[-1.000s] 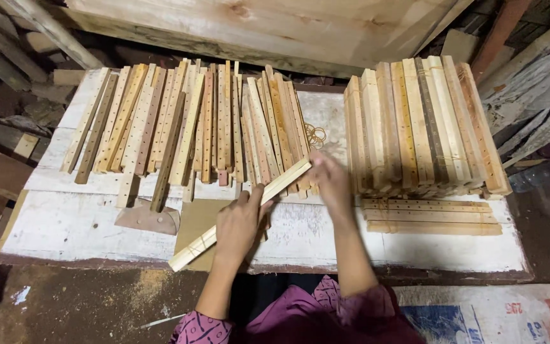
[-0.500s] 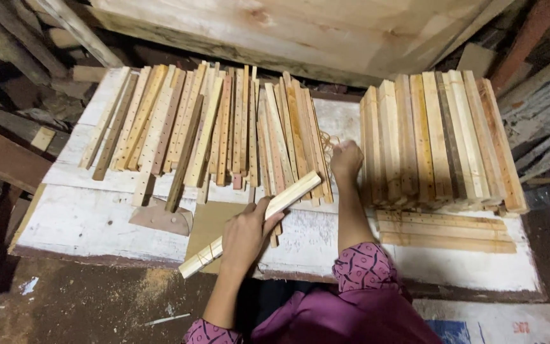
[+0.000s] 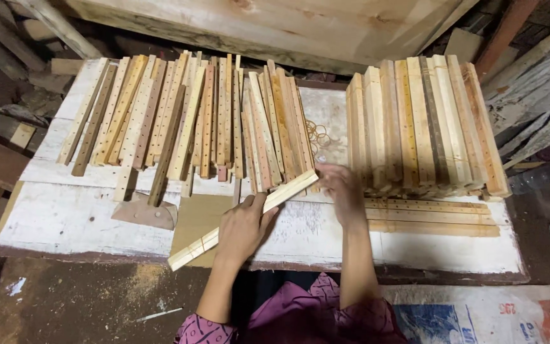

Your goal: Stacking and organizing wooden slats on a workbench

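Holding a pale wooden slat (image 3: 243, 220) slantwise over the worktop (image 3: 65, 216), the left hand (image 3: 242, 226) keeps its grip pressed around it; the right hand (image 3: 342, 191), fingers spread, has shifted onto the slat's far end beside the stacked slats (image 3: 421, 121).

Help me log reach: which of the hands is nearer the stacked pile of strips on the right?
Right hand, beside the stacked pile. Left hand grips the loose strip, farther left.

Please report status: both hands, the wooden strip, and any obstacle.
Left hand grips pale wooden strip mid-length. Right hand touches its far end. Strip lies diagonally on white table. Loose slats crowd behind.
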